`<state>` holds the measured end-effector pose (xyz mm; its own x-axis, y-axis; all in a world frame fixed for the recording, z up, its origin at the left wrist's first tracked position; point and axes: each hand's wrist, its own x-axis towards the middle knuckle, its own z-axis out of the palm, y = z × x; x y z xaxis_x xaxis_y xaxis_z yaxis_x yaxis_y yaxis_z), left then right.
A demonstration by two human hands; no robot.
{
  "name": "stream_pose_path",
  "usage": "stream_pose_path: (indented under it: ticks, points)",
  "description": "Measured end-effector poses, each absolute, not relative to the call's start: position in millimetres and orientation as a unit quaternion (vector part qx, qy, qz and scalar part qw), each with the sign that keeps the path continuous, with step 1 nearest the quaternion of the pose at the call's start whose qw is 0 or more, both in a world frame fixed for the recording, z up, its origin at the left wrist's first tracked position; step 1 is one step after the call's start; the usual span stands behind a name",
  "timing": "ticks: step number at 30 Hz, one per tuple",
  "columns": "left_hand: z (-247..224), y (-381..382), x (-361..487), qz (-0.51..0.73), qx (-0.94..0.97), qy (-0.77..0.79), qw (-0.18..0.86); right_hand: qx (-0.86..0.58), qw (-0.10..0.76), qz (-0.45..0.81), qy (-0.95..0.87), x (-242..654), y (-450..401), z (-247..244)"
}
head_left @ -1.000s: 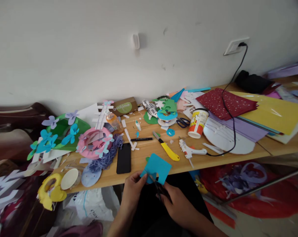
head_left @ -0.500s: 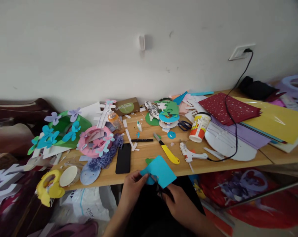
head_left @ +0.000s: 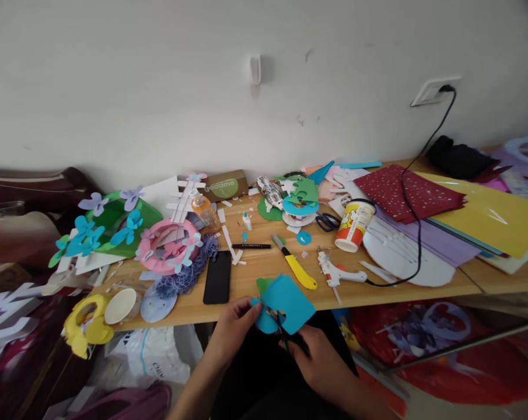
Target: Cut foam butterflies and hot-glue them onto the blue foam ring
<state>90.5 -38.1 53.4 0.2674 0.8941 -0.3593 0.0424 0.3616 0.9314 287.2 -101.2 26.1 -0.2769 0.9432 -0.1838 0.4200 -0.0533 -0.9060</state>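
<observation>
A piece of blue paper is pinched at its left edge by my left hand, just in front of the table's edge. My right hand is closed round the handles of dark scissors. Their blades lie at the paper, beside a curved cut in its lower left part. Beyond the paper, a yellow-handled utility knife and a white hot glue gun lie on the table. A black phone rests to the left of my hands.
A paper cup stands right of the middle, with red and yellow paper sheets behind it. Pink and green paper-flower crafts, purple yarn and a small glue bottle are on the left and middle. A black cord runs to the socket.
The scissors' blades have spread wider at the paper, and the left part of the paper has turned slightly. Both hands stay in nearly the same place; the view shifts slightly.
</observation>
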Motion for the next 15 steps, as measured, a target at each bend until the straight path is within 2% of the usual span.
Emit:
stream_pose_path:
  ticks: [3, 10, 15]
  points:
    - [49.7, -39.4, 92.5, 0.352, 0.445, 0.504, 0.651, -0.539, 0.273, 0.481, -0.635, 287.4, -98.9, 28.0]
    - [48.0, -36.3, 87.4, 0.322, 0.522, 0.504, 0.609, -0.571, 0.245, 0.447, -0.644, 288.9, -100.4, 17.2]
    - [36.4, -42.3, 97.3, 0.375, 0.433, 0.480, 0.665, -0.568, 0.246, 0.421, -0.663, 288.7, -100.2, 11.0]
